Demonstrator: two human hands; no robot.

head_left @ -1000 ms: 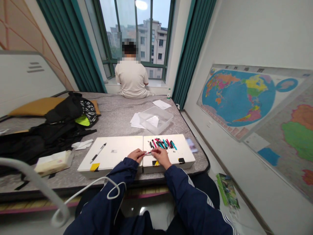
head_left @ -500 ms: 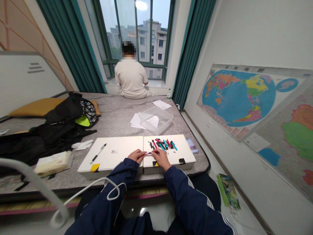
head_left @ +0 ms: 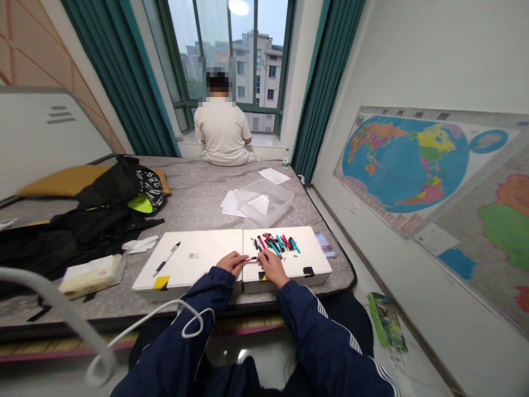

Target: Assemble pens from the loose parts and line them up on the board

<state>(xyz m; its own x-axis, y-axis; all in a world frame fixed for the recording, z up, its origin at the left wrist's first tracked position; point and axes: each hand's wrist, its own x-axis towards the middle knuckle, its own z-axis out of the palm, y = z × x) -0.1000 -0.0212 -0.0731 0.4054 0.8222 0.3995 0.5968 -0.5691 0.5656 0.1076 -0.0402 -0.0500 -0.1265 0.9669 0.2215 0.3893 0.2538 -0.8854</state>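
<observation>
A thin pen (head_left: 251, 258) with red and dark parts is held level just above the near edge of the right white box. My left hand (head_left: 231, 263) pinches its left end, and the fingertips of my right hand (head_left: 273, 267) close on the other end. Just beyond my right hand, a pile of pen parts (head_left: 276, 242) in red, black and turquoise lies on the right white box (head_left: 314, 251). One white-and-black pen (head_left: 167, 259) rests alone on the left white box (head_left: 206, 242).
Beyond the boxes are a clear plastic bin (head_left: 266, 207) and paper sheets (head_left: 231, 204). A tissue pack (head_left: 93, 277) and black bag (head_left: 74, 237) lie to the left. A white stand arm (head_left: 61, 309) curves in at lower left. Someone in a white shirt (head_left: 222, 132) sits by the window.
More red now shows on the pen between my hands, and my right fingertips sit slightly farther right. The boxes and the pile of parts look unchanged.
</observation>
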